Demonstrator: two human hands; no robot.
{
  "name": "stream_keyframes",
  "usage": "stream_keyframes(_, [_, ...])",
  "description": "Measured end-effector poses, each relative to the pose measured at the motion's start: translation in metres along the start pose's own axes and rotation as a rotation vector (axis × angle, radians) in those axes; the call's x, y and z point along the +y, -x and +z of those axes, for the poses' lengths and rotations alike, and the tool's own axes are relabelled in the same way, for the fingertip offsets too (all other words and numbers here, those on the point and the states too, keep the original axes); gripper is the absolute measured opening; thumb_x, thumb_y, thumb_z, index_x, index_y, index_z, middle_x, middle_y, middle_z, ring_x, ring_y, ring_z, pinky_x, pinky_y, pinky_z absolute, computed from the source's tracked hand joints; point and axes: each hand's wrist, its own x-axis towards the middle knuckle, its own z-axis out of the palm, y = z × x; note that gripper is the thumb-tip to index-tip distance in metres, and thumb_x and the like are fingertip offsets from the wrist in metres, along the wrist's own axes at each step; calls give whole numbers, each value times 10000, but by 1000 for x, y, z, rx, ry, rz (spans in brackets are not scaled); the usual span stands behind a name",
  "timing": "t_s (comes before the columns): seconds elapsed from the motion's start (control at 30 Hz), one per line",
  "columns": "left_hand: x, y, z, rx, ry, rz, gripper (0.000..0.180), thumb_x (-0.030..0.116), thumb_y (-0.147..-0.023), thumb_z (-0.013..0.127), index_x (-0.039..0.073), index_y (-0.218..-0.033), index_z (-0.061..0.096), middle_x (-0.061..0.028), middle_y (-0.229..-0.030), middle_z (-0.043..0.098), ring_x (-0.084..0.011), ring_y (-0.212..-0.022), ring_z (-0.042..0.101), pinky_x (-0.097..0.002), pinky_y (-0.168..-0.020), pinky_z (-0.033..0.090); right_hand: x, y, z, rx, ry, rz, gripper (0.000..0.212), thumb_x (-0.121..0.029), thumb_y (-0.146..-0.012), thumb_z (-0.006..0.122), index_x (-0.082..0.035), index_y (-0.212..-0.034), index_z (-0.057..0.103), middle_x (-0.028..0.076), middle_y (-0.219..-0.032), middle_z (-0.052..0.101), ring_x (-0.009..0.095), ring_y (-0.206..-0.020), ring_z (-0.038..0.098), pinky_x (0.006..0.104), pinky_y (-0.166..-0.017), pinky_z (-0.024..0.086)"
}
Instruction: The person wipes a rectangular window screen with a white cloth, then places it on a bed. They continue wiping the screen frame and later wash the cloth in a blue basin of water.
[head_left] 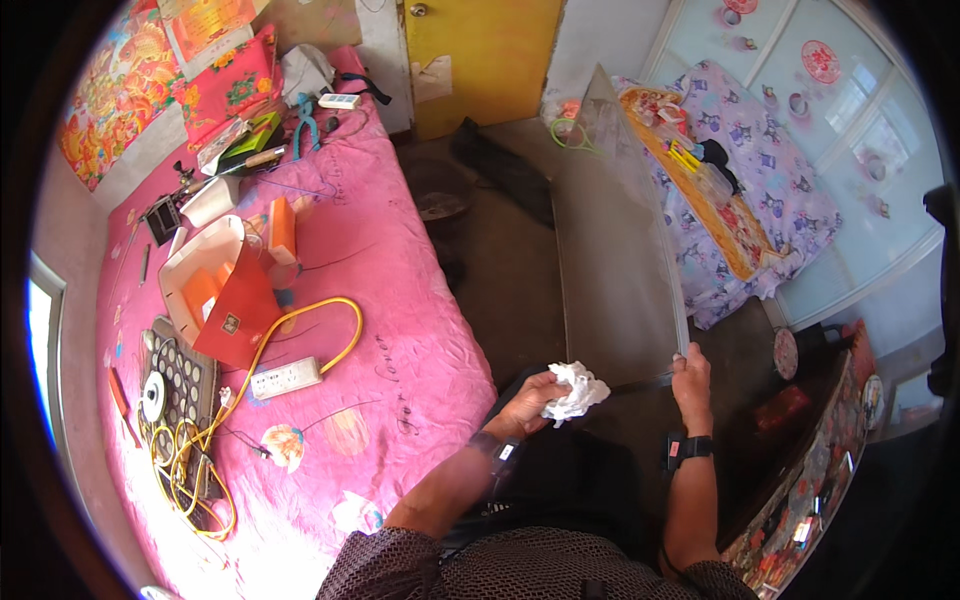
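Head view: both hands on a glass pane, cloth in the left

Head camera puts my two forearms coming up from the lower edge, and I take the glass pane [615, 270] as my landmark. At the pane's near left corner, my left hand [528, 400] is curled shut around a crumpled white cloth [577, 390]; the fingers wrap the wad, and the cloth sits against the pane's bottom edge. At the pane's near right corner, my right hand [692, 378] is clamped on the lower right edge, thumb and fingers pinching the glass so that it stands tilted away from me. The hands are apart, one at each lower corner. Each wrist wears a dark band.

The pane itself is a large, clear, roughly rectangular sheet, rising from my hands toward the far side of the room, with the brown floor [505, 280] showing through it.

Left of the pane lies a bed with a pink sheet [400, 300]. On it, well apart from the glass, rest a white power strip [287, 377] with a yellow cable [345, 320], a red folder [240, 310] and an open white box [200, 262].

Right of the pane, a floral lilac cover [775, 195] drapes a piece of furniture, with a long orange patterned tray [715, 200] lying on it.

Beyond the pane's far tip stands a yellow door [485, 55].
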Motion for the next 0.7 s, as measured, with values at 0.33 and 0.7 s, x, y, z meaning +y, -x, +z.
stream_keyframes(0.33, [112, 67, -83, 583, -149, 591, 207, 54, -1025, 725, -53, -1199, 760, -106, -1041, 810, -195, -885, 782, -322, -779, 615, 7, -2, 5, -16, -148, 28, 94, -56, -1099, 613, 36, -1106, 593, 187, -878, 719, 304, -802, 721, 468, -782, 572])
stream_keyframes(0.7, [191, 120, -137, 782, -262, 860, 166, 141, -1017, 740, 1, -1101, 765, -39, -940, 765, -122, -777, 693, -295, -681, 525, 2, -1, 2, -26, -146, 66, 86, -52, -1121, 592, 33, -1123, 582, 166, -915, 686, 281, -843, 689, 454, -811, 556])
